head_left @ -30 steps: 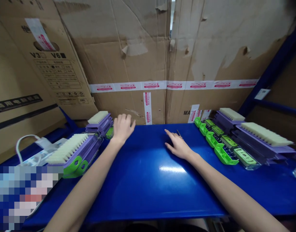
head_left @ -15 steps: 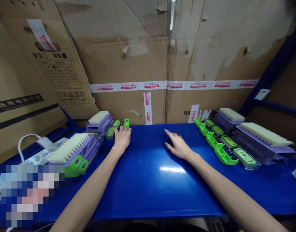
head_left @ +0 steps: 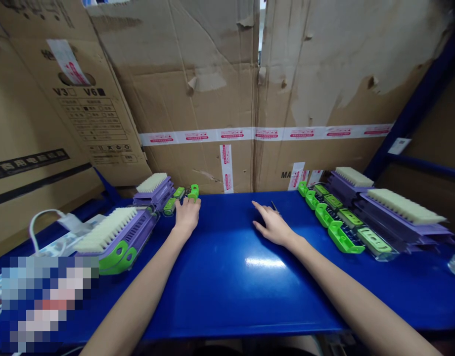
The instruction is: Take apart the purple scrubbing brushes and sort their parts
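Note:
At the back left of the blue table [head_left: 220, 291], my left hand [head_left: 187, 215] has its fingers curled down over a bright green plastic piece [head_left: 193, 191]. The fingertips are hidden behind the knuckles. Beside that hand lie flat green parts [head_left: 170, 206] in clear wrapping. My right hand [head_left: 272, 224] is low over the middle of the table, palm down, thumb and fingers apart, holding nothing visible. Just behind it a thin dark stick-like thing [head_left: 275, 206] shows, partly hidden by the hand.
Purple brush heads with cream bristles stand left [head_left: 108, 228] and right [head_left: 404, 205]. A row of green curved pieces [head_left: 324, 216] lies before the right-hand ones, beside wrapped green parts [head_left: 376, 241]. A white charger with cable [head_left: 73, 223] sits at left. Cardboard [head_left: 198, 104] walls the back.
Both hands keep nearly the same places and poses. The view has shifted slightly; the things on the table have not visibly moved.

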`<act>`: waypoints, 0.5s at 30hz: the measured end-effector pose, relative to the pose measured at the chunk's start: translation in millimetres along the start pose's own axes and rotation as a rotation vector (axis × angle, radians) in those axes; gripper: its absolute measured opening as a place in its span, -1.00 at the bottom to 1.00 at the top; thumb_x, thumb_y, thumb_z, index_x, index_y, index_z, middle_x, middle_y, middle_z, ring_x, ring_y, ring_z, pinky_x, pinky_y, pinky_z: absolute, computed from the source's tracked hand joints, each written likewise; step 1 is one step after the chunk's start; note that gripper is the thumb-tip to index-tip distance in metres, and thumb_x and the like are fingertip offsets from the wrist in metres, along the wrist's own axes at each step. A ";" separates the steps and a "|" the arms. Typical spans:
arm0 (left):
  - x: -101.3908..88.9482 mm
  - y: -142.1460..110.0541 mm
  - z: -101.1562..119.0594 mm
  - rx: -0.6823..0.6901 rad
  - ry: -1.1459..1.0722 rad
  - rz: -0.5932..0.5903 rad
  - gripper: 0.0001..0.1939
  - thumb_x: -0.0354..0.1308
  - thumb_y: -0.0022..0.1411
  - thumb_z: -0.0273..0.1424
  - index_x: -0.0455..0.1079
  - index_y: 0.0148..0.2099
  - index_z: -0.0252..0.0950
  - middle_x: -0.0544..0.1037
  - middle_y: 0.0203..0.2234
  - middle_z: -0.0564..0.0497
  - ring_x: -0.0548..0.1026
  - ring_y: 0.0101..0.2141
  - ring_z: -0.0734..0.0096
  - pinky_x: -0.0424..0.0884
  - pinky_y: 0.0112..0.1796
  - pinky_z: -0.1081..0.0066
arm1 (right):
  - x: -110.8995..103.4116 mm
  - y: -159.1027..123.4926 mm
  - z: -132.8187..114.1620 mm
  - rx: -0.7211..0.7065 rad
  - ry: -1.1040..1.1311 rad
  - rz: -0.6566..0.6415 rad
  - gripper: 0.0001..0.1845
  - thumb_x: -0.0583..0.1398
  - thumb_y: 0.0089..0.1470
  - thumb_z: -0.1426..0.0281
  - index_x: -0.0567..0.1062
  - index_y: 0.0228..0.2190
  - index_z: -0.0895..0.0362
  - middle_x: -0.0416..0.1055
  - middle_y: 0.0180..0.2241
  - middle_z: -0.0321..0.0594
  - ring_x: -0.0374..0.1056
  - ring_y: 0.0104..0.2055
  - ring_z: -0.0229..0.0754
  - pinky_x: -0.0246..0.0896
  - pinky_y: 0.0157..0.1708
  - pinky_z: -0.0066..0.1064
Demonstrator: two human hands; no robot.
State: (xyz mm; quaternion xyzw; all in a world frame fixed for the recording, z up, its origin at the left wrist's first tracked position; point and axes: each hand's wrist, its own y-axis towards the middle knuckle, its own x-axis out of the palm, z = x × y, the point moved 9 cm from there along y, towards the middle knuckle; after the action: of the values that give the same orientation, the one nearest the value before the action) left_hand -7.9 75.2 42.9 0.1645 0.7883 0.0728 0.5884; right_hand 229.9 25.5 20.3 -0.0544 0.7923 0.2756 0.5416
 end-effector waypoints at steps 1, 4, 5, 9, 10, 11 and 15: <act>-0.7 -0.2 -0.3 -0.005 -0.001 0.004 -0.62 -0.16 0.18 -0.55 0.37 -0.03 -0.33 0.49 -0.14 -0.27 0.35 -0.08 0.00 0.13 -0.03 -0.03 | 0.1 0.0 0.3 0.001 0.002 0.001 -0.32 0.02 0.14 0.29 0.01 0.25 0.21 0.30 0.05 0.07 0.21 0.10 0.06 0.12 0.05 -0.06; -9.3 -1.3 1.5 -0.013 -0.007 0.047 -0.66 -0.15 0.23 -0.45 0.37 -0.05 -0.32 0.49 -0.15 -0.27 0.35 -0.07 -0.02 0.11 -0.02 -0.02 | -0.3 0.1 1.1 0.006 0.007 0.005 -0.32 0.02 0.14 0.30 0.00 0.25 0.19 0.30 0.06 0.06 0.20 0.11 0.07 0.10 0.07 -0.03; -14.2 -1.9 3.9 -0.008 -0.011 0.071 -0.66 -0.16 0.25 -0.42 0.38 -0.05 -0.32 0.49 -0.15 -0.27 0.34 -0.07 -0.02 0.12 -0.02 0.00 | -0.8 0.2 1.4 0.008 0.006 0.006 -0.32 0.02 0.14 0.30 0.01 0.25 0.20 0.30 0.06 0.07 0.19 0.11 0.07 0.08 0.08 -0.02; -29.0 -6.4 27.0 0.093 -0.096 0.105 -0.61 -0.26 0.32 -0.39 0.39 -0.11 -0.31 0.49 -0.21 -0.25 0.39 -0.10 0.05 0.22 -0.12 0.17 | -9.6 0.8 2.7 0.010 -0.018 0.042 -0.34 0.01 0.15 0.30 0.03 0.24 0.22 0.28 0.07 0.08 0.19 0.11 0.06 0.04 0.11 -0.02; -28.8 -8.1 34.9 0.124 -0.142 0.084 -0.61 -0.28 0.34 -0.39 0.39 -0.13 -0.31 0.50 -0.23 -0.23 0.42 -0.14 0.09 0.24 -0.15 0.22 | -13.7 1.1 3.2 0.008 -0.024 0.061 -0.34 0.01 0.15 0.30 0.03 0.24 0.22 0.28 0.08 0.08 0.19 0.10 0.06 0.06 0.10 -0.03; -27.0 -9.9 42.6 0.150 -0.195 0.053 -0.61 -0.28 0.34 -0.38 0.39 -0.14 -0.30 0.51 -0.23 -0.20 0.45 -0.17 0.14 0.26 -0.20 0.26 | -18.6 1.3 4.2 0.008 -0.031 0.083 -0.35 0.00 0.15 0.30 0.04 0.24 0.21 0.28 0.08 0.08 0.20 0.10 0.07 0.09 0.08 -0.03; -11.3 -17.4 68.8 0.231 -0.364 -0.085 -0.66 -0.20 0.35 -0.24 0.36 -0.21 -0.23 0.55 -0.28 -0.11 0.51 -0.28 0.24 0.27 -0.33 0.37 | -44.1 2.1 15.1 0.041 -0.053 0.201 -0.38 0.00 0.15 0.28 0.09 0.22 0.19 0.32 0.03 0.07 0.24 0.03 0.09 0.18 -0.02 -0.04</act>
State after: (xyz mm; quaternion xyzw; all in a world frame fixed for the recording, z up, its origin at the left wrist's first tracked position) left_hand 57.4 49.6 27.4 0.2077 0.6785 -0.0738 0.7008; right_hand 259.5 25.3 56.2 0.0436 0.7846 0.3135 0.5332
